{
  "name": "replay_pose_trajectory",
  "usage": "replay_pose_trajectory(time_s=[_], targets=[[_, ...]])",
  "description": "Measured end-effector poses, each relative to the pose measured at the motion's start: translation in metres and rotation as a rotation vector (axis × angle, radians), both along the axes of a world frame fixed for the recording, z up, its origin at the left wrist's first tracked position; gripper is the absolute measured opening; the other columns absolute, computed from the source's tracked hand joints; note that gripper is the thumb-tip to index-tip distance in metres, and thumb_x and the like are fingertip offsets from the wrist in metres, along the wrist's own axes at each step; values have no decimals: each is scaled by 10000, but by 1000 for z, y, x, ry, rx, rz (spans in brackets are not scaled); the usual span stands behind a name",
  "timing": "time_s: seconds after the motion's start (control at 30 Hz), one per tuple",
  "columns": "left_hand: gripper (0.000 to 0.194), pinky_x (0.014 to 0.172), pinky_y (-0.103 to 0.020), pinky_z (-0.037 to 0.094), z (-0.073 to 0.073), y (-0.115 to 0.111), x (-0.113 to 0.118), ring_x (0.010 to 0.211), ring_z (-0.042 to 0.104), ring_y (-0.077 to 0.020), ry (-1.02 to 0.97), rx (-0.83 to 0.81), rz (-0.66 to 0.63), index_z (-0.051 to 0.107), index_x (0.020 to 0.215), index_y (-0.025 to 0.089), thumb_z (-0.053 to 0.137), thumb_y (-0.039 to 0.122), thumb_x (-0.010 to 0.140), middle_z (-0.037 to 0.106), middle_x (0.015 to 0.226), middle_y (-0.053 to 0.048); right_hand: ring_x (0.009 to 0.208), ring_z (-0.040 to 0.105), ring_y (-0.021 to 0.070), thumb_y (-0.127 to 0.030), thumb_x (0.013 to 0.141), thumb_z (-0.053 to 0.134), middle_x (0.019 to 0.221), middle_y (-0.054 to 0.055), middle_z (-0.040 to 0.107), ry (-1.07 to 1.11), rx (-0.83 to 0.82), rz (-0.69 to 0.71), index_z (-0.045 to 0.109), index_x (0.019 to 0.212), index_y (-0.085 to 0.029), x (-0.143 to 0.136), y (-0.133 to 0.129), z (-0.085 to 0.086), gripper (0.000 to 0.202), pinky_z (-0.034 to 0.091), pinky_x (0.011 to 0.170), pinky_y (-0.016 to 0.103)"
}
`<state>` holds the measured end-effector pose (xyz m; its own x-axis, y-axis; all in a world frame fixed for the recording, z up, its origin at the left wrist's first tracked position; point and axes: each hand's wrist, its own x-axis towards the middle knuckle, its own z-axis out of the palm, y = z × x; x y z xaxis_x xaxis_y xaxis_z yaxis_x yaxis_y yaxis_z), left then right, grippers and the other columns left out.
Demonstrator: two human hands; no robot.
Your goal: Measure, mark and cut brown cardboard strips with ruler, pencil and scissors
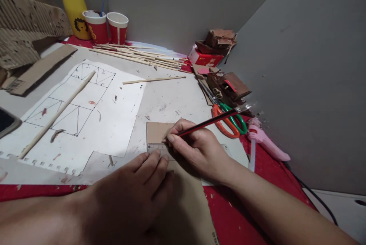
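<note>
A piece of brown cardboard (185, 207) lies on the table in front of me, with a clear ruler (156, 146) across it near its far end. My left hand (137, 184) rests on the cardboard, palm down and fingers spread, with its fingertips pressing on the ruler. In my right hand (197, 146) is a black and red pencil (206, 123), pinched near its point. The pencil tip meets the cardboard just beyond the ruler's edge. Part of the ruler is hidden under both hands.
A drawing sheet (122, 111) with a wooden stick lies left. Thin sticks (143, 56), two paper cups (117, 28) and a yellow bottle (74, 12) stand or lie at the back. Scissors (228, 121) and a pink glue gun (267, 142) are at the right.
</note>
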<state>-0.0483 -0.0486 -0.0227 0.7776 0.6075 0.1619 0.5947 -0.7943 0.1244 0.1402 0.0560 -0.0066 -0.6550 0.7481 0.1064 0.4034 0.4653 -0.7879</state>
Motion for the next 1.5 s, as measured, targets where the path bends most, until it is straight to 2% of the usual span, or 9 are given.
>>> replay_pose_trajectory(time_s=[0.17,0.33,0.47,0.7,0.87,1.0,1.33,1.5], targets=[[709,1089,-511,356,-1,-1,0,1316,486,-429,14,-4,36,507,1367,34,496,565,898,527,1417,-288,657,518,125,-186,948,494,712,-14,544,20,17,-9,565,774,-178,0,0,-3,188,417,623,252],[683,1039,-512,400,-3,2,-2,1255,540,-440,-3,49,-22,520,1341,8,467,536,910,553,1377,-306,662,524,122,-179,952,505,721,-14,552,53,23,-19,572,782,-175,1,0,-7,183,424,627,249],[678,1024,-509,417,-2,4,0,1252,544,-438,11,34,-7,523,1346,10,463,528,912,563,1371,-300,684,539,123,-179,955,509,737,-7,559,74,25,-12,580,788,-170,2,0,-7,182,433,641,251],[706,1013,-514,430,1,3,-1,1256,545,-446,34,34,-12,523,1352,3,478,554,912,554,1376,-313,658,520,119,-187,946,513,712,-18,546,45,-48,-7,572,777,-177,2,2,-6,180,423,612,248],[725,1055,-520,393,-2,1,1,1286,517,-449,16,20,5,510,1363,7,495,561,896,538,1396,-311,688,543,129,-197,948,518,737,-5,566,81,-18,-26,582,783,-174,2,1,-7,179,436,639,258],[729,1096,-515,349,-2,0,2,1319,487,-433,19,-4,37,495,1383,29,493,572,897,521,1424,-292,656,524,125,-202,941,525,713,-14,553,56,-77,-21,576,777,-179,2,0,-6,174,423,607,255],[732,1128,-496,310,-2,-4,3,1347,463,-409,22,-21,62,483,1402,55,509,585,898,504,1454,-265,689,542,126,-209,949,530,743,-7,564,100,-93,-68,585,786,-177,1,-1,-7,175,433,633,257],[755,1132,-492,309,-2,-4,3,1350,460,-409,14,-36,64,484,1404,58,532,600,882,501,1456,-268,648,501,119,-204,947,526,700,-26,526,81,-98,-33,567,767,-184,1,-1,-7,186,414,614,258]])
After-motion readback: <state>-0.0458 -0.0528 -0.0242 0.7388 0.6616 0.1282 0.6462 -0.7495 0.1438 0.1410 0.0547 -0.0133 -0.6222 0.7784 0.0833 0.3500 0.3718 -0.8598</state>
